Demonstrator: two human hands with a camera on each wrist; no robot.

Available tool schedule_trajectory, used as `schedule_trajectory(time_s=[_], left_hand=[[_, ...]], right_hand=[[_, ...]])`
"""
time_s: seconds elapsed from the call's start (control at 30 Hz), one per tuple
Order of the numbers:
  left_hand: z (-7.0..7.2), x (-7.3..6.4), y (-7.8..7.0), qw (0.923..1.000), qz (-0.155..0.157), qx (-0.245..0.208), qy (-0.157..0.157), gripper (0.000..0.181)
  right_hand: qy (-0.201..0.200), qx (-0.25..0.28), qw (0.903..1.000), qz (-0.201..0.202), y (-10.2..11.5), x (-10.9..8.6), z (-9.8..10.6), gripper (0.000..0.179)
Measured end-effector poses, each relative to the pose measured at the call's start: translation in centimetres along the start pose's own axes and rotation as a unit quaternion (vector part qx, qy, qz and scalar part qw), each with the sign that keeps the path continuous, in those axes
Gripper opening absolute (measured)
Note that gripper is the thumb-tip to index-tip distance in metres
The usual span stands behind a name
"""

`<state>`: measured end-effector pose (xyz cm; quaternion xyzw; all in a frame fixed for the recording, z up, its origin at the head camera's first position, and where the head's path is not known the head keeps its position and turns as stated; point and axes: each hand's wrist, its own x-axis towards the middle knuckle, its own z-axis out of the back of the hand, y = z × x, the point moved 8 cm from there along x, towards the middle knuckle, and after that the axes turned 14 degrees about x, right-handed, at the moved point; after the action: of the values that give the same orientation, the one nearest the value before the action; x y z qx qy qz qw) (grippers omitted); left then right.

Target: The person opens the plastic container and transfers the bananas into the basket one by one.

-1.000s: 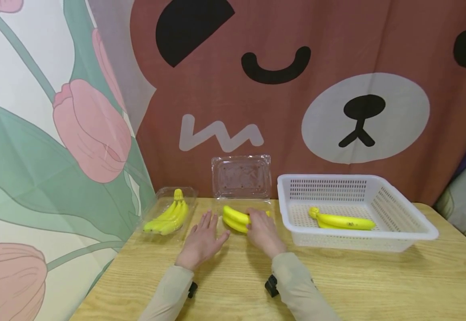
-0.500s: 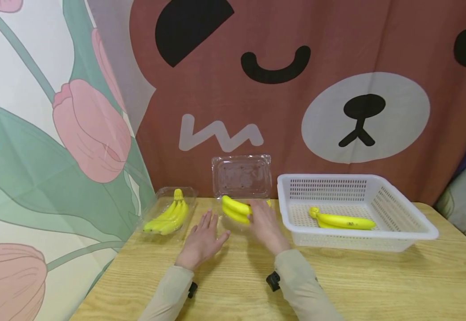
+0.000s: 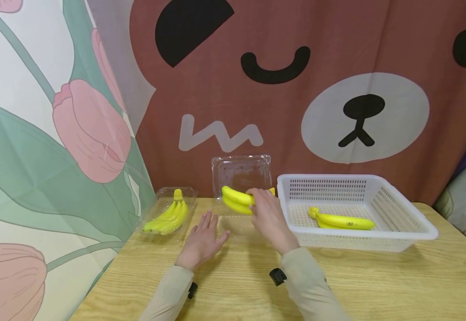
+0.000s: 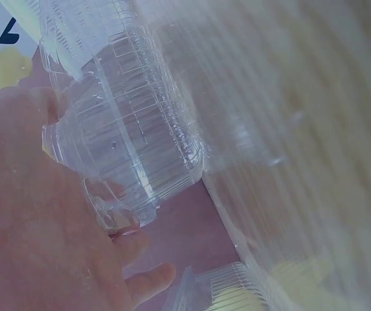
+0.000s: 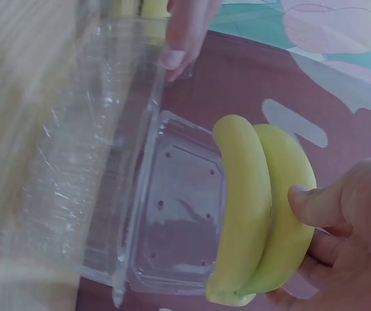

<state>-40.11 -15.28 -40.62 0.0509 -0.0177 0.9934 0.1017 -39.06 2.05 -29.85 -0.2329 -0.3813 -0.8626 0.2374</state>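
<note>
My right hand (image 3: 271, 220) grips a small bunch of yellow bananas (image 3: 235, 198) by its side, thumb on one banana in the right wrist view. The bunch is raised over the clear plastic clamshell (image 3: 239, 226), whose lid (image 5: 182, 207) stands upright at the back. Nothing lies in the clamshell's bottom half. My left hand (image 3: 202, 243) is spread with straight fingers at the clamshell's left edge; in the left wrist view its fingertips overlap the clear plastic rim (image 4: 117, 217).
On the left, another clear container (image 3: 193, 196) holds a banana bunch (image 3: 170, 216). To the right stands a white perforated basket (image 3: 353, 238) with more bananas (image 3: 343, 221) inside. A printed curtain (image 3: 201, 89) hangs directly behind the wooden table (image 3: 233, 285).
My right hand has lifted the bananas up out of the clamshell's bottom half, moving slightly right. My left hand has stayed in place.
</note>
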Motion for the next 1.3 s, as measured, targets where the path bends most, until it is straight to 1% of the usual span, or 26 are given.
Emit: schedule_trajectory(time_s=[0.13,0.37,0.57,0.67,0.83,1.13,1.3], left_hand=[[0.0,0.0,0.0,1.0000,0.001,0.001,0.001,0.079],[-0.2,0.1,0.0,1.0000,0.000,0.010,0.001,0.081],[-0.1,0.0,0.0,1.0000,0.000,0.008,0.002,0.084],[-0.1,0.0,-0.1,1.0000,-0.001,0.007,0.002,0.082],[0.0,0.0,-0.1,1.0000,-0.001,0.006,-0.002,0.078],[-0.1,0.0,-0.1,1.0000,0.002,0.002,-0.007,0.079],[-0.1,0.1,-0.1,1.0000,0.000,0.005,-0.007,0.079]], right_hand=[[-0.002,0.006,1.0000,-0.006,0.1,-0.1,0.8,0.038],[-0.016,0.010,0.9998,-0.002,-0.1,-0.2,2.1,0.038],[-0.013,0.008,0.9999,0.003,-0.3,-0.2,2.4,0.039],[-0.009,0.009,0.9999,-0.002,-0.5,-0.2,2.5,0.039],[-0.001,0.007,0.9999,-0.010,-0.9,-0.3,2.8,0.039],[0.007,0.002,0.9996,-0.026,-2.0,-0.7,4.1,0.040],[-0.001,-0.011,0.9996,-0.028,-2.7,-0.9,5.2,0.038]])
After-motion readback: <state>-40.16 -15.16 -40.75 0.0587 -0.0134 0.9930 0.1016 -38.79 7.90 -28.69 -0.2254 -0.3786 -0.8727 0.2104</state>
